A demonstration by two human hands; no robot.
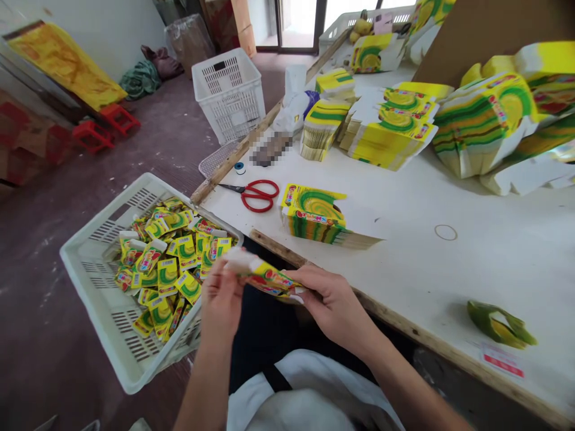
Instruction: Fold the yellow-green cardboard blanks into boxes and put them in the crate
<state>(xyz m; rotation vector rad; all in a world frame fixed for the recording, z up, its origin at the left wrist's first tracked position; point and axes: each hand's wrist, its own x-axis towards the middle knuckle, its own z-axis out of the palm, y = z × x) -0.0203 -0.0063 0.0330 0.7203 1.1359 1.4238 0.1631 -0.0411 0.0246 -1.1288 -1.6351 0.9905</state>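
Note:
Between my two hands, over the table's front edge, is a small yellow and green printed carton [269,279], partly smeared by motion. My left hand [223,293] grips its white end, fingers pinched round it. At the other end my right hand [330,299] holds the printed side between thumb and fingers. Just beyond, a stack of flat printed cartons [314,209] lies on the white table [413,239]. To my left stands a white plastic crate [96,287] filled with several small folded cartons [168,275].
Red-handled scissors [258,196] and a thread spool [239,168] lie near the table's left edge. More carton stacks [390,131] stand at the back. A rubber band [446,232] and a green peel [501,323] are at right. Another white crate [229,96] stands on the floor.

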